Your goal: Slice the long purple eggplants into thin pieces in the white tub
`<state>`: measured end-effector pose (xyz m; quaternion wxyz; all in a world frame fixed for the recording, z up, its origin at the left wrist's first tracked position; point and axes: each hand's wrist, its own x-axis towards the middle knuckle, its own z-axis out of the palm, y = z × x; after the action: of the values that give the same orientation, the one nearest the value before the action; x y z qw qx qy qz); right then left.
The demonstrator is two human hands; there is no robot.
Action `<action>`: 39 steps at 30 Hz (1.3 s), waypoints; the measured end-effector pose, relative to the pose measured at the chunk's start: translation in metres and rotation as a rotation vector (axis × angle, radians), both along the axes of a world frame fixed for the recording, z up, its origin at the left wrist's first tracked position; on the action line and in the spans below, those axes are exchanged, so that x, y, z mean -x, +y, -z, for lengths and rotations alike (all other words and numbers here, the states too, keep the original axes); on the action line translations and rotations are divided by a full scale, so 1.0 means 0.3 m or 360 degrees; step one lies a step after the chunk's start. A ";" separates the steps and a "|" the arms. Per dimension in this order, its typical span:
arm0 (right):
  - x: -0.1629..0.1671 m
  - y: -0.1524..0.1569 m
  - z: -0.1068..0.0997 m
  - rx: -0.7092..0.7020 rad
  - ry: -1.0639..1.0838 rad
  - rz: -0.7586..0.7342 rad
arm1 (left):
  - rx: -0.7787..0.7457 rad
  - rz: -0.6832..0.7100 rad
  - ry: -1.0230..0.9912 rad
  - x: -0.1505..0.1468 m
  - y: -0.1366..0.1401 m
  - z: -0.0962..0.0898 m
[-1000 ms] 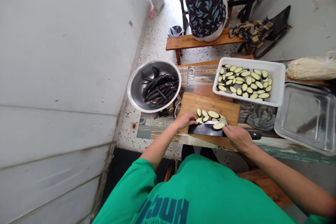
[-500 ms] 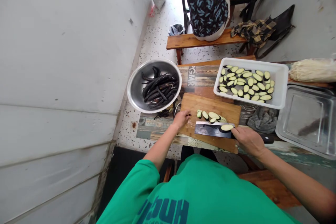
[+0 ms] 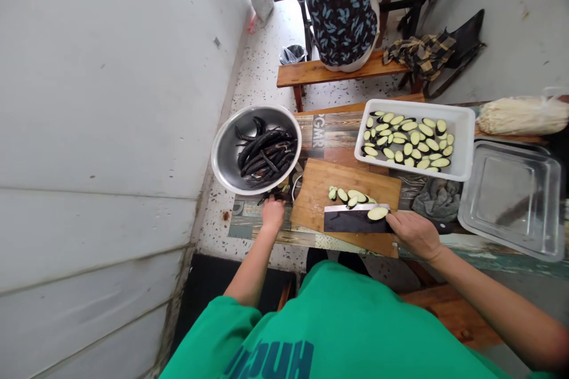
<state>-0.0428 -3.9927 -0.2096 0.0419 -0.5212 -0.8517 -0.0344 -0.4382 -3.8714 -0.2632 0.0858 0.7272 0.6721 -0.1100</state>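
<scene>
My right hand (image 3: 415, 234) is wrapped round the handle of a cleaver (image 3: 344, 222), whose broad blade lies low over a wooden cutting board (image 3: 320, 174). One oval eggplant slice (image 3: 377, 213) sticks to the blade near my fingers. Behind the blade's upper edge, several cut eggplant slices (image 3: 357, 195) rest in a row. My left hand (image 3: 272, 214) is off the board to the left, its fingers drawn together at a small pile of dark eggplant scraps (image 3: 281, 191) below the bowl. What those fingers hold, if anything, is too small to make out.
A metal bowl (image 3: 221, 157) of whole dark eggplants stands at the left. To the right are a white tray (image 3: 464, 142) with many slices, a grey cloth (image 3: 438, 200), a clear lid (image 3: 511, 201) and a bagged pale bundle (image 3: 518, 115). Another person (image 3: 340, 12) sits on a bench (image 3: 306, 73).
My left hand has moved left from the board's edge to the scraps, carrying a small dark piece when it was at the board. The right hand and cleaver stay over the board.
</scene>
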 end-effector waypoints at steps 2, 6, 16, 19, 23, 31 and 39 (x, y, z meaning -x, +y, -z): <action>-0.019 0.013 -0.013 -0.0086 0.0000 0.0010 | -0.0006 -0.0053 0.0030 -0.019 0.002 -0.038; -0.083 0.052 -0.063 -0.0229 -0.0058 0.0108 | -0.0287 0.0156 -0.0473 -0.215 0.037 -0.159; -0.233 0.154 -0.143 -0.0358 -0.0251 0.0355 | -0.0107 0.2015 -0.0959 -0.940 0.056 -0.278; -0.262 0.165 -0.166 -0.0292 -0.0257 0.0421 | 0.0048 0.1801 -0.0897 -1.004 0.149 -0.230; -0.291 0.115 -0.183 -0.0152 -0.0227 0.0523 | 0.0273 0.1313 -0.0932 -0.997 0.344 -0.189; -0.266 -0.250 0.067 0.0915 0.1183 0.1424 | -0.0448 0.0263 -0.1506 -0.597 0.167 -0.022; -0.061 -0.396 0.316 0.1327 0.2086 0.1943 | -0.0340 0.0359 -0.1080 -0.635 -0.248 0.166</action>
<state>-0.0246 -4.1116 -0.3044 0.2935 -0.7600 -0.1889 0.5482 -0.2478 -3.9456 -0.3130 0.2147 0.7966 0.5287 0.1993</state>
